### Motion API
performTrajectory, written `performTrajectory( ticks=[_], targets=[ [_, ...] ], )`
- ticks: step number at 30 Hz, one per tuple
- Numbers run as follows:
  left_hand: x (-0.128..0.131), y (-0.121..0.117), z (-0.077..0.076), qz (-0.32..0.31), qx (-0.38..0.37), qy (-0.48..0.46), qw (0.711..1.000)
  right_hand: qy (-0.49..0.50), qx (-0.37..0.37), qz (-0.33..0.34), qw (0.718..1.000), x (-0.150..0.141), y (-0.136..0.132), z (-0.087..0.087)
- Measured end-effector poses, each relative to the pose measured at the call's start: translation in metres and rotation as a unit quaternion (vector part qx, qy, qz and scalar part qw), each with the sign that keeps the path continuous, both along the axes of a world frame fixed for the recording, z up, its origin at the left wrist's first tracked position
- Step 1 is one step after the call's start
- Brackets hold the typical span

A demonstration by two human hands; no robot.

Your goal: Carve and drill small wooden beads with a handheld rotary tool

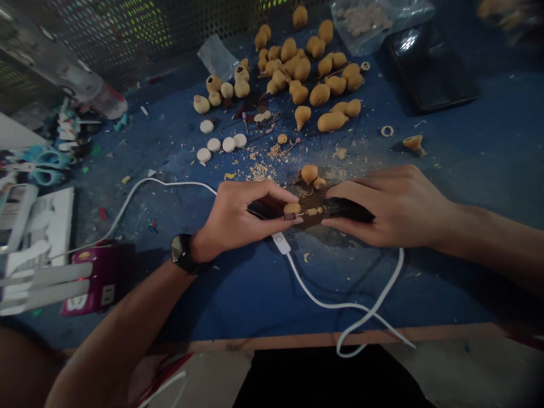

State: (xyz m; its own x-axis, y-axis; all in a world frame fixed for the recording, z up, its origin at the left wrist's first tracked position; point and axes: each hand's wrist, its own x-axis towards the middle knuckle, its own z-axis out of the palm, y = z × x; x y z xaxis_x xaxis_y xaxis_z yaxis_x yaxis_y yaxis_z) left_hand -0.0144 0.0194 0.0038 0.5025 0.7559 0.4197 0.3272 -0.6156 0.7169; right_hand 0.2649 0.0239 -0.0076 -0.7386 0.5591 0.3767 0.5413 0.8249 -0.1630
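Observation:
My left hand (244, 212), with a dark watch on its wrist, pinches a small tan gourd piece (291, 208) between thumb and fingertips. A black rotary tool (351, 208) is gripped in my right hand (395, 207), its brass chuck pointing left. The brown grinding bit (290, 216) at its end lies against or just in front of the gourd piece; I cannot tell whether they touch. Just beyond the hands sits a cut gourd (309, 173) with a small cut-off top (319, 183). A white cable (314, 297) with an inline switch (280, 242) runs beneath.
Many whole gourds (289, 50) are heaped at the back, with opened pale ones (213, 84) to their left. White discs (228, 144), loose bits and shavings (261, 171) lie nearer. A black case (431, 68) is back right; scissors (40, 164) and a purple power block (100, 272) are left.

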Motion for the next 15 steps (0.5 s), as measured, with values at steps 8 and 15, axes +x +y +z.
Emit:
performTrajectory(
  ticks=[8,15],
  targets=[
    [0.0009,0.0006,0.0005,0.001,0.015,-0.014,1.0,0.014,-0.009,-0.013,1.0,0.0003,-0.0003,-0.0017],
    [0.0006,0.0012,-0.0024,0.014,0.014,-0.037,0.999,0.086,-0.03,-0.051,0.995,0.0029,0.0006,0.0034]
  ],
)
